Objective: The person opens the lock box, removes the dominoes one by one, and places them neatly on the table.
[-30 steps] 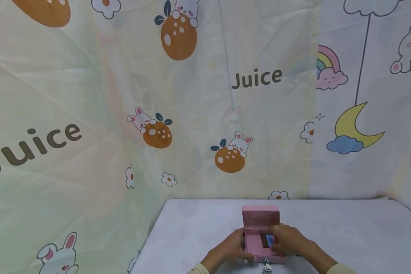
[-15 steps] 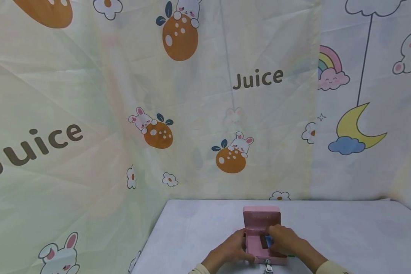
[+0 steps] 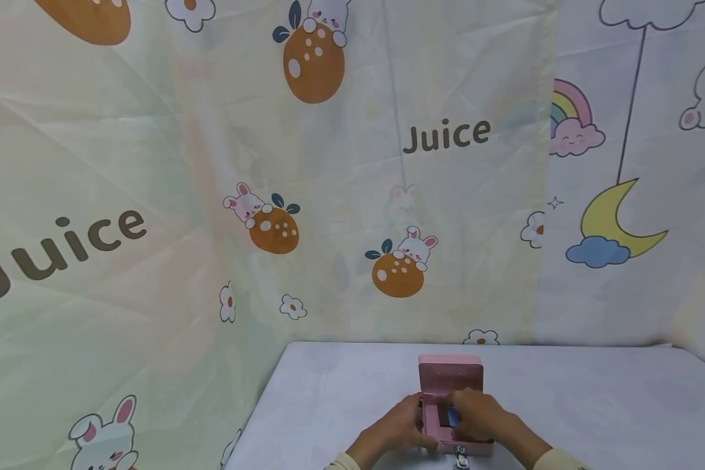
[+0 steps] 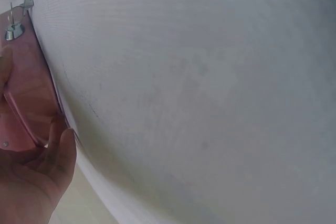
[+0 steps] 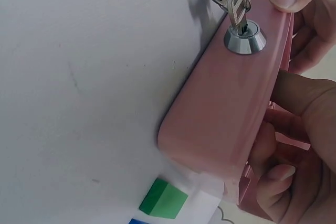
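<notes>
A pink metal cash box (image 5: 215, 103) stands on the white table, its lid (image 3: 451, 377) raised at the back. My left hand (image 3: 398, 423) holds its left side, thumb on the front corner and fingers along the wall. Inside the box lies a blue block (image 3: 454, 416), with a dark brown piece (image 3: 443, 415) against its left side. My right hand (image 3: 478, 414) reaches in from the right with curled fingers, holding the blue block; its fingertips are hidden by the box wall in the right wrist view. Keys (image 5: 238, 9) sit in the front lock (image 5: 245, 39).
A green block (image 5: 164, 199) lies on the table beside the box's right side, with the edge of a blue thing (image 5: 137, 221) near it. The table (image 3: 341, 372) meets printed curtains (image 3: 341, 163) at its back and left.
My right hand has moved left inside the box, and the blue block and dark brown piece have shifted left with it. The left hand keeps its hold on the box.
</notes>
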{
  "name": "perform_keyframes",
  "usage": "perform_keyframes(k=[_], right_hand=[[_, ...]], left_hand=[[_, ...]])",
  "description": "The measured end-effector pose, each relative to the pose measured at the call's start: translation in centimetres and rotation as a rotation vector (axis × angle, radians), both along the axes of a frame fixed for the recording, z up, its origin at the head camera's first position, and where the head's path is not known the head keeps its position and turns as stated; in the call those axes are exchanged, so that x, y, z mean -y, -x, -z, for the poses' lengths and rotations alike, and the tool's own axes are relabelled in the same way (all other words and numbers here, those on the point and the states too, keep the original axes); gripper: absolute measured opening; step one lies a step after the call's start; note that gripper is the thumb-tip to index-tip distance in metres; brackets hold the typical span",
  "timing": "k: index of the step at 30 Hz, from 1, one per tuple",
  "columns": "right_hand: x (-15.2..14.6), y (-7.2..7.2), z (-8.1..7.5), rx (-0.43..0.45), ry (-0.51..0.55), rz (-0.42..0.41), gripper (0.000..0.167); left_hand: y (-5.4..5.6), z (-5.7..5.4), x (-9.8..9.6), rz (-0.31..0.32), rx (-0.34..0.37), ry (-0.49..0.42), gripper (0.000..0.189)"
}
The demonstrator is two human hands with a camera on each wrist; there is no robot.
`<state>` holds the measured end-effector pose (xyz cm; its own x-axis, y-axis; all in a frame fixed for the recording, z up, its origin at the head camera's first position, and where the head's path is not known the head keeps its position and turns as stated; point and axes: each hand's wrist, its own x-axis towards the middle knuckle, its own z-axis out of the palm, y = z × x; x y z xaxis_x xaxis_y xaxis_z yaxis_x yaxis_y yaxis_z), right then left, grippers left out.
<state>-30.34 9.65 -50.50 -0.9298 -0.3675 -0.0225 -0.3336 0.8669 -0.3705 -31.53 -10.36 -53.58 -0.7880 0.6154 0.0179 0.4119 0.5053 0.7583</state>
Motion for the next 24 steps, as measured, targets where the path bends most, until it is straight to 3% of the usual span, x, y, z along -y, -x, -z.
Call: perform_keyframes(k=[15, 24], right_hand=[[0.7, 0.4, 0.5, -0.065, 0.037, -0.121, 0.047], [1.5, 0.5, 0.7, -0.010, 0.037, -0.099, 0.042]], left_hand=[[-0.1, 0.0, 0.2, -0.037, -0.028, 0.036, 0.079], [0.0, 0.0, 0.1, -0.039, -0.008, 0.041, 0.074]])
